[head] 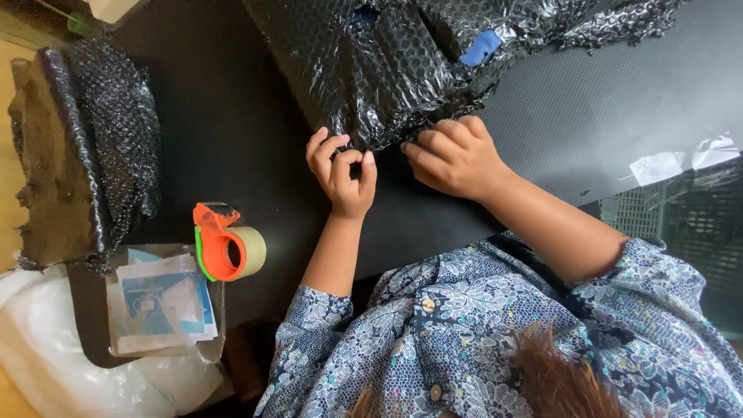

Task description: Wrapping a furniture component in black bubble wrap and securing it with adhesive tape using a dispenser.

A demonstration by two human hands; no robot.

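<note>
A bulky package wrapped in black bubble wrap [387, 70] lies at the far side of a black table [588, 108]. My left hand [340, 174] pinches the wrap's near edge between thumb and curled fingers. Right beside it, my right hand [457, 155] rests knuckles up with its fingers curled onto the same edge. A small blue patch [480, 48] shows through the wrap at the upper right of the package.
An orange tape dispenser with tan tape [228, 251] lies left of my left arm. Below it sits a clear pouch with blue and white papers [162, 302]. A second bubble-wrapped bundle [85, 155] stands far left, a white plastic bag [46, 356] bottom left. Clear tape strips [673, 162] stick at the table's right edge.
</note>
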